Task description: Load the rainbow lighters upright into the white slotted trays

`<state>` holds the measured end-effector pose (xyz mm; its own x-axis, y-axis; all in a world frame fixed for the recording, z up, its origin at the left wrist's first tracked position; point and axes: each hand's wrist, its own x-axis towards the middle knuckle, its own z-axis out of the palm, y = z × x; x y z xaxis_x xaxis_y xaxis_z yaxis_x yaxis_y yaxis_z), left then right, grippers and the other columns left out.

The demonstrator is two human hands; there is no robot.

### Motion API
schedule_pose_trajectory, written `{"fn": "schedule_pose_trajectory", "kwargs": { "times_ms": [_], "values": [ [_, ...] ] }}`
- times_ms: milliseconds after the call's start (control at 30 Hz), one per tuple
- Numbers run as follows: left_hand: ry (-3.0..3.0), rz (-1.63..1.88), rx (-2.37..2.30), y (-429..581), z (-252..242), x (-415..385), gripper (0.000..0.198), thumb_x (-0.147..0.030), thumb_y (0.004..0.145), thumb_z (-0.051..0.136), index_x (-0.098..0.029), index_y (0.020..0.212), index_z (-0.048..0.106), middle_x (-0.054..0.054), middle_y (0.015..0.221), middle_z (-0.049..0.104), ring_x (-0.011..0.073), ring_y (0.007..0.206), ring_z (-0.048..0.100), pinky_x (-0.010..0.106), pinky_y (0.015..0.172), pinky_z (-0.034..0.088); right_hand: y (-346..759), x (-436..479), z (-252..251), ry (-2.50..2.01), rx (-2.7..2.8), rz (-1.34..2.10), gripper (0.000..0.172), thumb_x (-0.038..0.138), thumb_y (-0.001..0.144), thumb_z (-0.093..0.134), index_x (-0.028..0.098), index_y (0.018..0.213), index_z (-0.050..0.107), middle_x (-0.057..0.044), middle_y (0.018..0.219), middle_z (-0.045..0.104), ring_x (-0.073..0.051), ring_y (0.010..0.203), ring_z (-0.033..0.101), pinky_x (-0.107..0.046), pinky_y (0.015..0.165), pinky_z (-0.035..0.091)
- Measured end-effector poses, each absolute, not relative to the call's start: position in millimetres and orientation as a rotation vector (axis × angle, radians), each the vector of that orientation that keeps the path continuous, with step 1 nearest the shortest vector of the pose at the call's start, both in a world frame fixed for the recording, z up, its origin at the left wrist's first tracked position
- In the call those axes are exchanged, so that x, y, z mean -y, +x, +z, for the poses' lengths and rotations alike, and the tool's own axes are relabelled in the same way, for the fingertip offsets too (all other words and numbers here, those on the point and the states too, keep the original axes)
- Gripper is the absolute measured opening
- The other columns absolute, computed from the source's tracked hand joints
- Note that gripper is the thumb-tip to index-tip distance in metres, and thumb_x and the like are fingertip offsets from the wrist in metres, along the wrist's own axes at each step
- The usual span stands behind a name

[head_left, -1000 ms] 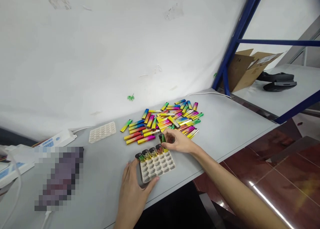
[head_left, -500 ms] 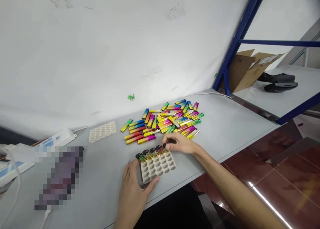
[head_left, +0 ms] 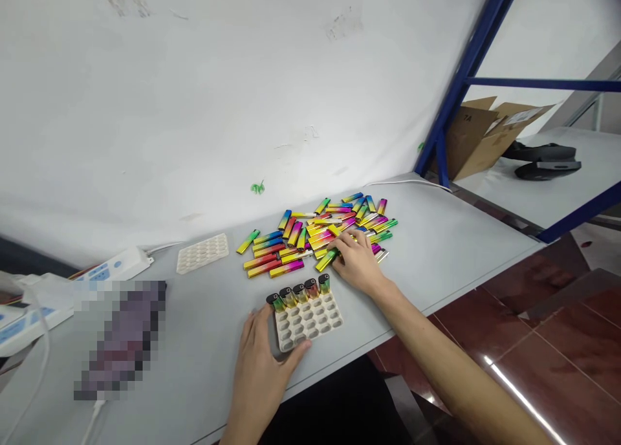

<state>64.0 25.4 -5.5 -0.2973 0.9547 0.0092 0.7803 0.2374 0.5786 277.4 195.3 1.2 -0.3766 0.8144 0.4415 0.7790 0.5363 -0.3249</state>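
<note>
A white slotted tray (head_left: 310, 322) lies near the front edge of the grey table (head_left: 436, 251). Several rainbow-coloured lighters (head_left: 301, 293) stand upright in its far row. My left hand (head_left: 259, 361) lies flat on the table, fingers spread, touching the tray's near left corner. My right hand (head_left: 356, 260) rests on the near edge of a pile of loose rainbow lighters (head_left: 315, 231), fingers curled over one lighter (head_left: 327, 259) that lies on the table.
A second empty slotted tray (head_left: 202, 253) lies at the back left. A white power strip (head_left: 114, 268) and a blurred dark object (head_left: 119, 338) sit at the left. Blue shelving (head_left: 466, 63) with a cardboard box (head_left: 480, 134) stands to the right.
My right hand set a lighter upright in the tray's far row, let it go, then moved back to the pile. My left hand stayed at the tray.
</note>
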Motion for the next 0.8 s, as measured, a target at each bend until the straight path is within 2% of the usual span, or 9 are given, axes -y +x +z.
{"fn": "schedule_pose_trajectory", "kwargs": {
  "times_ms": [167, 367, 433, 533, 600, 667, 800],
  "values": [
    [1.603, 0.719, -2.165, 63, -4, -24, 0.086, -0.066, 0.076, 0.062, -0.018, 0.143, 0.035, 0.017, 0.143, 0.05, 0.0395, 0.144, 0.033, 0.054, 0.112, 0.038, 276, -194, 5, -1.176, 2.154, 0.151, 0.027, 0.017, 0.085, 0.059, 0.023, 0.109, 0.069, -0.009, 0.105, 0.066, -0.031, 0.11, 0.044, -0.047, 0.097, 0.039],
    [1.573, 0.683, -2.172, 64, -2, -25, 0.087, -0.066, 0.076, 0.06, -0.017, 0.143, 0.035, 0.016, 0.145, 0.048, 0.038, 0.144, 0.033, 0.052, 0.112, 0.038, 274, -190, 17, -1.085, 1.839, 0.52, 0.012, 0.032, 0.089, 0.062, 0.023, 0.095, 0.066, -0.007, 0.102, 0.068, -0.027, 0.104, 0.053, -0.043, 0.094, 0.042],
    [1.572, 0.67, -2.174, 65, -2, -25, 0.089, -0.067, 0.076, 0.06, -0.016, 0.144, 0.034, 0.016, 0.146, 0.047, 0.038, 0.144, 0.032, 0.052, 0.113, 0.038, 274, -191, 16, -1.106, 1.717, 0.685, 0.014, 0.036, 0.09, 0.059, 0.022, 0.092, 0.061, -0.006, 0.098, 0.068, -0.024, 0.096, 0.058, -0.04, 0.087, 0.044],
    [1.586, 0.659, -2.181, 64, -4, -25, 0.09, -0.069, 0.076, 0.059, -0.016, 0.144, 0.034, 0.017, 0.148, 0.046, 0.0377, 0.145, 0.031, 0.052, 0.114, 0.037, 273, -192, 13, -1.086, 1.523, 0.968, 0.02, 0.043, 0.093, 0.052, 0.024, 0.097, 0.048, -0.003, 0.088, 0.066, -0.019, 0.076, 0.061, -0.034, 0.071, 0.047],
    [1.596, 0.663, -2.18, 63, -5, -25, 0.089, -0.069, 0.076, 0.059, -0.016, 0.143, 0.035, 0.017, 0.146, 0.047, 0.0372, 0.145, 0.031, 0.051, 0.114, 0.037, 272, -192, 13, -1.032, 1.42, 1.104, 0.023, 0.047, 0.093, 0.05, 0.025, 0.099, 0.042, 0.001, 0.079, 0.062, -0.015, 0.06, 0.055, -0.029, 0.059, 0.044],
    [1.602, 0.671, -2.175, 63, -5, -25, 0.088, -0.069, 0.077, 0.059, -0.016, 0.143, 0.035, 0.017, 0.145, 0.048, 0.0373, 0.144, 0.032, 0.051, 0.114, 0.037, 272, -193, 16, -1.003, 1.328, 1.187, 0.027, 0.052, 0.092, 0.049, 0.026, 0.094, 0.043, 0.005, 0.07, 0.054, -0.013, 0.05, 0.046, -0.026, 0.05, 0.036],
    [1.599, 0.691, -2.17, 64, -4, -24, 0.086, -0.068, 0.076, 0.06, -0.017, 0.142, 0.036, 0.017, 0.144, 0.049, 0.0388, 0.143, 0.033, 0.053, 0.112, 0.038, 275, -194, 23, -1.038, 1.167, 1.306, 0.048, 0.068, 0.088, 0.046, 0.023, 0.071, 0.045, 0.004, 0.055, 0.037, -0.011, 0.046, 0.033, -0.027, 0.043, 0.025]
  ]
}}
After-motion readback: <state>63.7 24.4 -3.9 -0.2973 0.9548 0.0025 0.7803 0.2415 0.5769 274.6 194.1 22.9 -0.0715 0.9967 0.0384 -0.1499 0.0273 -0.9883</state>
